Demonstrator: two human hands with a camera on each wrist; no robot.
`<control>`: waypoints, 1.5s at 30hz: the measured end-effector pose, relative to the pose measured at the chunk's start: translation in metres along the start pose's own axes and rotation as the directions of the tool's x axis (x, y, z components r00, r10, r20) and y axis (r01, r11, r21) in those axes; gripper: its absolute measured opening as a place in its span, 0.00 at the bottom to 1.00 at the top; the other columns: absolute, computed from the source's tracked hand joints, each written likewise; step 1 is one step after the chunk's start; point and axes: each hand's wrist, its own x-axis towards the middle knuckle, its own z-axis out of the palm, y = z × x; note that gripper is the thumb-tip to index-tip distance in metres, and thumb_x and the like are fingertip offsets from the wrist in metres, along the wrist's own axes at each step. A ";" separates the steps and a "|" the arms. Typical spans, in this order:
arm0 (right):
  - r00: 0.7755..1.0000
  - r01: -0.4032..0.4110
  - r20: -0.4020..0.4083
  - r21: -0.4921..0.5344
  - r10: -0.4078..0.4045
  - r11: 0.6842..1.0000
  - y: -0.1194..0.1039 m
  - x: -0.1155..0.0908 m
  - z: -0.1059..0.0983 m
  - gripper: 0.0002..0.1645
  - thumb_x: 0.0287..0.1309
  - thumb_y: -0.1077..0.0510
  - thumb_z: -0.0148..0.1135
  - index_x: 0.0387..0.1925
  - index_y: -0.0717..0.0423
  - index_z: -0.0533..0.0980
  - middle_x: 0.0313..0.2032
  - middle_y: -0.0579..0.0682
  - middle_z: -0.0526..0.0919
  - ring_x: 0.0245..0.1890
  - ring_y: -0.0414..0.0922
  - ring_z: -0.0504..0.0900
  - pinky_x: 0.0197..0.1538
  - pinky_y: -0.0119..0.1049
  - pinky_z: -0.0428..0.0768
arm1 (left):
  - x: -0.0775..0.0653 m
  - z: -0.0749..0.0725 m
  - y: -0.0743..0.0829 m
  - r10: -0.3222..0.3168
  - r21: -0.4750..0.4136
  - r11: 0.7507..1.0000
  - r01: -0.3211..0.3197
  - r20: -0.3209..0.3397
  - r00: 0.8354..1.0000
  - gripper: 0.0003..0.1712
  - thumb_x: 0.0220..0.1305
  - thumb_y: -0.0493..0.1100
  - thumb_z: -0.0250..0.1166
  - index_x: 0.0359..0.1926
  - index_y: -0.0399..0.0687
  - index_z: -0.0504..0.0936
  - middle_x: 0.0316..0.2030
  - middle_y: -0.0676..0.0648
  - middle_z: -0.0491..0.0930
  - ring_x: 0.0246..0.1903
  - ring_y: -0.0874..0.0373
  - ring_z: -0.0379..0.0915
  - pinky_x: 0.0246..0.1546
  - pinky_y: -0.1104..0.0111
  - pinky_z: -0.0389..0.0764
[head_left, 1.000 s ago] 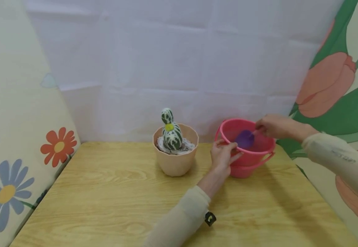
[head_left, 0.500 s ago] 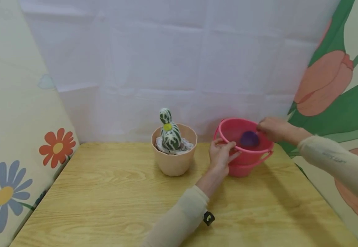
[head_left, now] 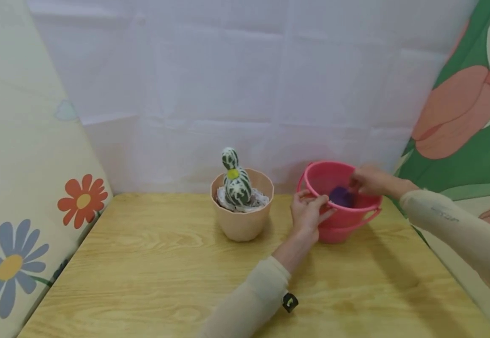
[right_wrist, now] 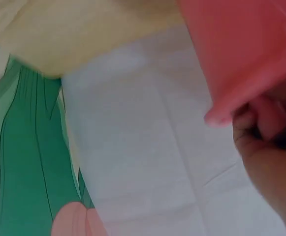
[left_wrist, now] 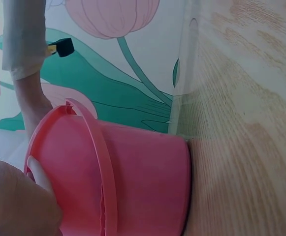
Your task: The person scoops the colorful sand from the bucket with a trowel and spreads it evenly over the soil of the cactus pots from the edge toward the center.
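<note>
On the right of the table stands a pink bucket [head_left: 346,218] with its own handle hanging down in front. My left hand [head_left: 306,213] grips its near-left rim, thumb on top; the left wrist view shows that hand [left_wrist: 19,201] low at the rim. At the bucket's mouth on the right, my right hand [head_left: 367,180] holds a toy shovel whose purple blade [head_left: 341,196] is down inside. The right wrist view shows the fingers curled round the shovel's pink handle [right_wrist: 270,118], close beside the rim. What lies at the bucket's bottom is hidden.
Left of the bucket, a peach flower pot [head_left: 242,225] holds a green-and-white striped cactus [head_left: 238,190] with a yellow band, set in whitish filling. A white cloth [head_left: 211,84] hangs behind the wooden table [head_left: 164,263]. Flower-patterned walls [head_left: 464,112] flank both sides.
My right hand has brought the shovel deeper into the bucket and a little to the right, so less of its blade shows. My left hand keeps its grip on the rim.
</note>
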 end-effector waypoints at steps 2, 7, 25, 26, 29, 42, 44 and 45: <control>1.000 0.005 -0.014 0.061 -0.004 0.998 0.002 0.004 0.006 0.15 0.40 0.79 0.59 0.34 0.71 0.80 0.31 0.55 0.86 0.35 0.55 0.86 0.39 0.49 0.86 | 0.002 -0.002 0.000 0.016 -0.006 1.000 -0.016 0.007 1.000 0.24 0.53 0.21 0.68 0.48 0.38 0.70 0.38 0.38 0.77 0.32 0.48 0.83 0.35 0.54 0.88; 0.998 -0.027 -0.052 0.112 0.032 0.993 0.005 0.017 0.017 0.14 0.42 0.79 0.58 0.34 0.71 0.82 0.32 0.56 0.87 0.36 0.55 0.87 0.40 0.50 0.86 | 0.010 -0.011 0.006 0.038 -0.002 0.999 -0.038 0.009 0.999 0.24 0.54 0.21 0.68 0.48 0.38 0.69 0.38 0.38 0.76 0.31 0.49 0.82 0.34 0.54 0.88; 0.914 -0.226 -0.250 0.345 0.321 0.911 -0.005 0.035 0.006 0.09 0.61 0.63 0.69 0.30 0.63 0.76 0.27 0.52 0.81 0.28 0.47 0.77 0.31 0.39 0.76 | 0.012 -0.001 0.005 0.020 -0.042 0.999 -0.018 0.049 0.999 0.25 0.53 0.20 0.69 0.46 0.41 0.68 0.35 0.41 0.74 0.29 0.51 0.82 0.35 0.53 0.88; 0.912 -0.213 -0.276 0.312 0.303 0.926 -0.006 0.036 0.001 0.10 0.60 0.64 0.69 0.30 0.62 0.74 0.27 0.52 0.79 0.27 0.47 0.76 0.30 0.39 0.74 | 0.013 0.000 0.004 0.021 -0.042 0.999 -0.019 0.052 0.998 0.24 0.54 0.21 0.68 0.46 0.40 0.68 0.35 0.41 0.74 0.30 0.51 0.82 0.35 0.53 0.88; 0.913 -0.165 -0.332 0.228 0.236 0.960 -0.006 0.037 -0.009 0.11 0.53 0.67 0.68 0.26 0.59 0.71 0.23 0.50 0.74 0.24 0.46 0.71 0.28 0.39 0.70 | 0.014 -0.002 0.003 0.022 -0.037 0.999 -0.020 0.057 0.998 0.24 0.54 0.21 0.69 0.46 0.40 0.69 0.35 0.41 0.74 0.31 0.49 0.83 0.36 0.52 0.88; 0.954 -0.145 -0.205 0.325 0.219 0.935 0.009 0.014 0.029 0.08 0.57 0.65 0.72 0.26 0.59 0.79 0.25 0.47 0.81 0.26 0.43 0.76 0.30 0.37 0.76 | -0.021 -0.009 -0.012 0.045 -0.083 0.996 -0.037 0.102 0.994 0.22 0.56 0.20 0.66 0.44 0.41 0.68 0.32 0.42 0.75 0.28 0.51 0.82 0.34 0.50 0.88; 0.947 -0.177 -0.199 0.324 0.250 0.929 0.012 0.008 0.025 0.07 0.57 0.65 0.72 0.27 0.59 0.79 0.25 0.47 0.82 0.26 0.44 0.76 0.31 0.38 0.76 | -0.026 -0.001 -0.017 0.049 -0.101 0.994 -0.038 0.104 0.993 0.22 0.56 0.20 0.66 0.43 0.42 0.68 0.32 0.42 0.75 0.28 0.51 0.83 0.34 0.50 0.88; 0.945 -0.188 -0.200 0.314 0.259 0.930 0.015 0.007 0.022 0.07 0.56 0.65 0.72 0.27 0.60 0.80 0.25 0.47 0.82 0.27 0.44 0.76 0.30 0.38 0.76 | -0.028 0.002 -0.019 0.048 -0.108 0.993 -0.037 0.102 0.994 0.22 0.55 0.20 0.66 0.43 0.42 0.68 0.32 0.42 0.76 0.29 0.51 0.83 0.33 0.49 0.88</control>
